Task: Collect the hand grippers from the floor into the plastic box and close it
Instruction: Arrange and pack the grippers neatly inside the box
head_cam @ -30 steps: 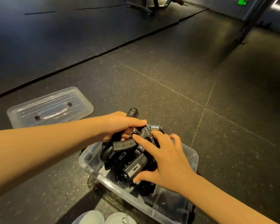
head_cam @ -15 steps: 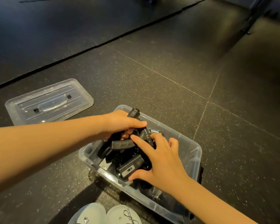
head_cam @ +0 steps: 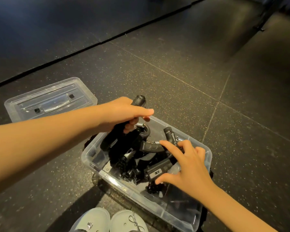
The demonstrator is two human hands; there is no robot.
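left hand (head_cam: 124, 113) is curled tight round one handle of a black hand gripper (head_cam: 139, 99), with the butt end poking out past the knuckles, held up over the far-left corner of the plastic box (head_cam: 90, 159). A steel coil spring (head_cam: 139, 125) shows just under those fingers

right hand (head_cam: 186, 166) is spread wide with the fingers pretty much straight, lying on top of the pile of grippers (head_cam: 132, 158) inside the box (all black, tangled together, can't count them). Index fingertip sits on a curved handle, and the thumb is just beside a handle with a small white label (head_cam: 156, 172). There's some mark printed on it, but it's too blurry to read

box is clear plastic and open. Its lid (head_cam: 50, 99) lies flat on the dark speckled floor (head_cam: 174, 64) off to the left, apart from the box. Pale shoes (head_cam: 94, 220) are at the bottom edge, just beside the box's near side
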